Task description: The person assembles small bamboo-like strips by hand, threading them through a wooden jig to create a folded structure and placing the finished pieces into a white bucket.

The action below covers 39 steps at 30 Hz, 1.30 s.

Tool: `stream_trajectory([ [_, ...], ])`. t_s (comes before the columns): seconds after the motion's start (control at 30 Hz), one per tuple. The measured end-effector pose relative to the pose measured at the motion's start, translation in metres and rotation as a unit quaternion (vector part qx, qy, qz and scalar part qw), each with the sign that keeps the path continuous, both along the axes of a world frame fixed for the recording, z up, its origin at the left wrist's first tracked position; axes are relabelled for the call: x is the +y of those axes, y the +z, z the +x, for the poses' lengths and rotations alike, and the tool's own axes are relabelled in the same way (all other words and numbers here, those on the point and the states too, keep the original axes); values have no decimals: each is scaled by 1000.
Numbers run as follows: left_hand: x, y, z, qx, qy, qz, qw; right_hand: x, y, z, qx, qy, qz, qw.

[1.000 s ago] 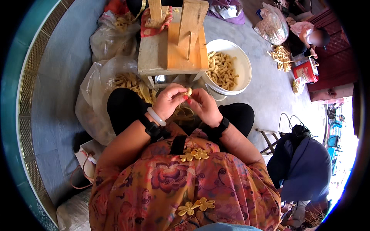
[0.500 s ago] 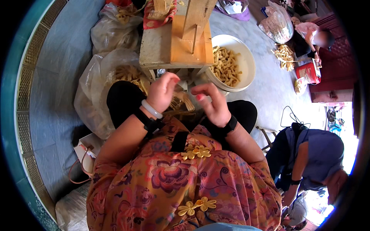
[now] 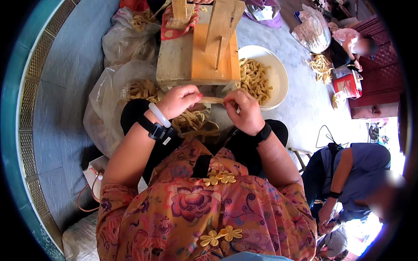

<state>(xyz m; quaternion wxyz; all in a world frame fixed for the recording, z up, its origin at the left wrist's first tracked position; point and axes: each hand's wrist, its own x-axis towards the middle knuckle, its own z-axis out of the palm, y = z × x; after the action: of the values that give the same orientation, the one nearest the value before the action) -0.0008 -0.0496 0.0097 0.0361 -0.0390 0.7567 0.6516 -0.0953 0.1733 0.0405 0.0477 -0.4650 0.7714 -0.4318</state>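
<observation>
A pale tan strip [image 3: 212,100] is stretched level between my two hands, just in front of a low wooden bench. My left hand [image 3: 179,101] pinches its left end, and my right hand [image 3: 244,111] grips the other end with bent fingers. What the strip is made of I cannot tell. Below the hands, between my knees, lies a heap of similar tan strips [image 3: 191,122]. On the bench a wooden board [image 3: 201,61] carries an upright plank [image 3: 223,26] and a thin upright stick [image 3: 218,53].
Right of the bench stands a white bucket [image 3: 278,82] holding many short tan pieces. Clear plastic bags [image 3: 102,108] with strips line the left. A person in blue [image 3: 361,174] bends at the right. Another person sits farther back near a red container [image 3: 346,85].
My hands were apart and blurred, with no strip visible between them. Now they have settled, with a strip drawn out between them. The person at the right has shifted slightly.
</observation>
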Motion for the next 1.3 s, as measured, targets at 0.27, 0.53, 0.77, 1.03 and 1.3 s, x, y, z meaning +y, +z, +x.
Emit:
stream_trajectory([
  [0.27,-11,27,-74,70,215,-177,958,-56,10,-73,110,-93,-16,989],
  [0.53,20,23,-21,86,102,-182,974,2,-4,-65,221,-70,-19,973],
  [0.77,34,4,18,-53,-83,85,991,14,4,9,226,66,28,971],
  [1.03,44,17,24,74,-2,481,874,24,3,36,186,158,-46,969],
  [1.3,63,-5,32,156,-137,-316,926,28,-17,58,24,73,-46,996],
])
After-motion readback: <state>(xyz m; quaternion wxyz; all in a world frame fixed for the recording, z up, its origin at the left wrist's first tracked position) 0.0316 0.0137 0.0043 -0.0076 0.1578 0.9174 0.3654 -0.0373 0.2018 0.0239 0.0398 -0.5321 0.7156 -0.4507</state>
